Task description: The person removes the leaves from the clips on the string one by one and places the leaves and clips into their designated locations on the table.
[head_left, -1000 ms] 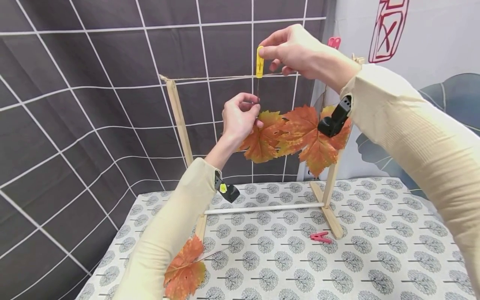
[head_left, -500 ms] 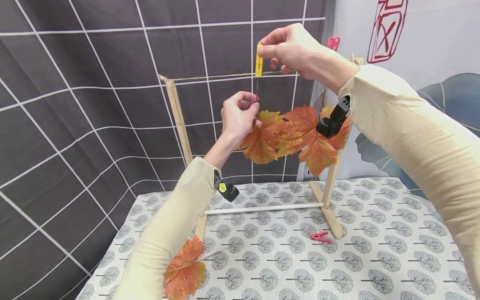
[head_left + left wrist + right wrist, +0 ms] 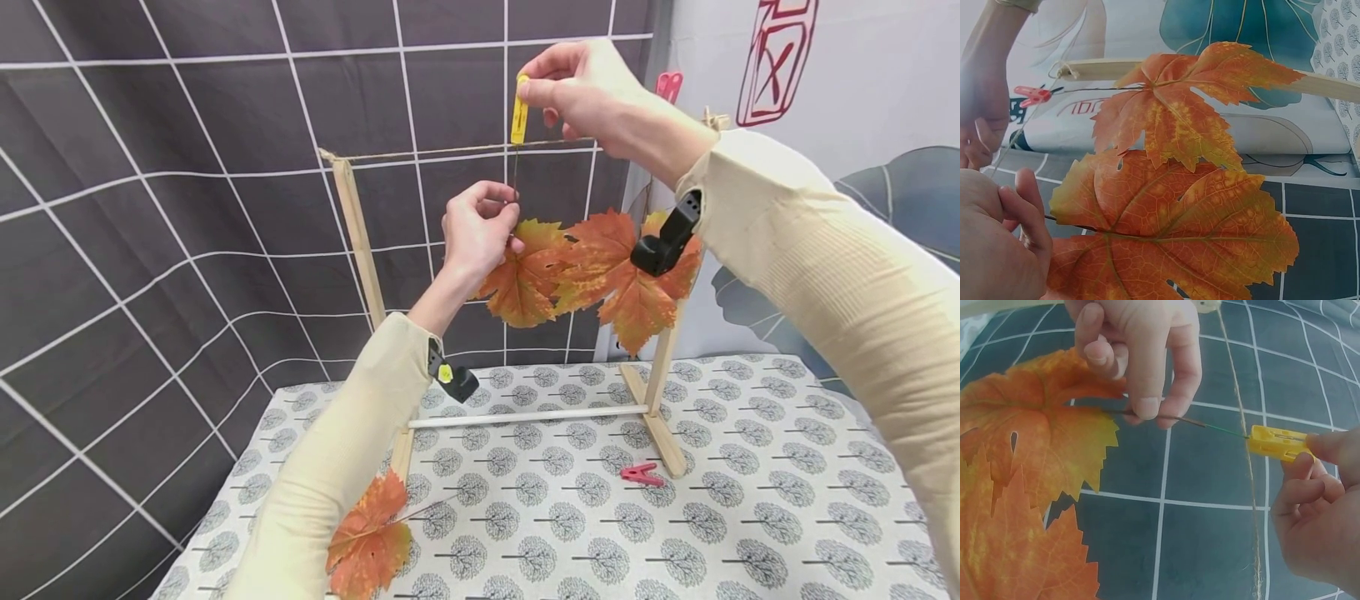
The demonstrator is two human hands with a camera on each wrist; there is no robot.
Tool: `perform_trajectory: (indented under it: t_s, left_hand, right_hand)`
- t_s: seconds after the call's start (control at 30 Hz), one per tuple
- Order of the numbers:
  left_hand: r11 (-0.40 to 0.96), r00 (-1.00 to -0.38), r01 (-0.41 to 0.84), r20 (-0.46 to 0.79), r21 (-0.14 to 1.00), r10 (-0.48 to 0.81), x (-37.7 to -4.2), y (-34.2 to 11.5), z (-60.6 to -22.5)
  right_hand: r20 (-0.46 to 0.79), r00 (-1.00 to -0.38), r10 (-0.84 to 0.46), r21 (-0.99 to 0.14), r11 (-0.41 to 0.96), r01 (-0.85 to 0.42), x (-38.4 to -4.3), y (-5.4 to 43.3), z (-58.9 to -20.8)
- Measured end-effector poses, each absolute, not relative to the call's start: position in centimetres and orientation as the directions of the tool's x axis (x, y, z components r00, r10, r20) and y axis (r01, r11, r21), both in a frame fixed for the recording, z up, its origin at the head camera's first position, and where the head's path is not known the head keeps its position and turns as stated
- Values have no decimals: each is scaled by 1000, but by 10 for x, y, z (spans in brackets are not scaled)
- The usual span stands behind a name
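My left hand (image 3: pixel 483 229) pinches the thin stem of an orange and yellow artificial leaf (image 3: pixel 522 283), which hangs below the fingers. In the right wrist view the stem (image 3: pixel 1179 419) runs from those fingers to the tip of a yellow clothespin (image 3: pixel 1279 444). Above, my right hand (image 3: pixel 588 92) holds that clothespin between thumb and forefinger, at the twine (image 3: pixel 427 152). Whether its tip bites the twine I cannot tell. A second leaf (image 3: pixel 1172 106) hangs to the right from a pink clothespin (image 3: pixel 1034 95), partly overlapping the first in the head view.
The wooden frame has a left post (image 3: pixel 358 242), a right post (image 3: pixel 663 367) and a white rod (image 3: pixel 528 417) low between them. On the patterned tablecloth (image 3: pixel 555 533) lie another leaf (image 3: pixel 371 537) and a pink clothespin (image 3: pixel 641 474). A dark gridded curtain (image 3: pixel 187 275) hangs behind.
My right hand has risen slightly with the yellow clothespin, and the twine is lifted a little with it. My left hand has stayed nearly still, holding the stem.
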State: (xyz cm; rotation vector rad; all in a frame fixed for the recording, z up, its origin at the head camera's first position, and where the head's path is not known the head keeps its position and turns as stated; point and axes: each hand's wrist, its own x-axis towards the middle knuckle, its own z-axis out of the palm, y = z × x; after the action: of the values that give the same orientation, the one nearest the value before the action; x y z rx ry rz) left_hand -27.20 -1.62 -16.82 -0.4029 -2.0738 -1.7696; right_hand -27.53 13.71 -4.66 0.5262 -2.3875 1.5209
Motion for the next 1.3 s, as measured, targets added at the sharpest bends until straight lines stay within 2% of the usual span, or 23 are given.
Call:
perform_trajectory:
  t_s: [0.5,1.3]
  left_hand:
    - [158,-883,460,469,874,-24,-270,-21,-168]
    - [147,-869,485,494,862,-31,-272,-28,-173]
  right_hand:
    - [440,-886,-148,-817,343,-464,-273,140,-48]
    - [371,-916,-154,-885,240,-399,-269,149,-54]
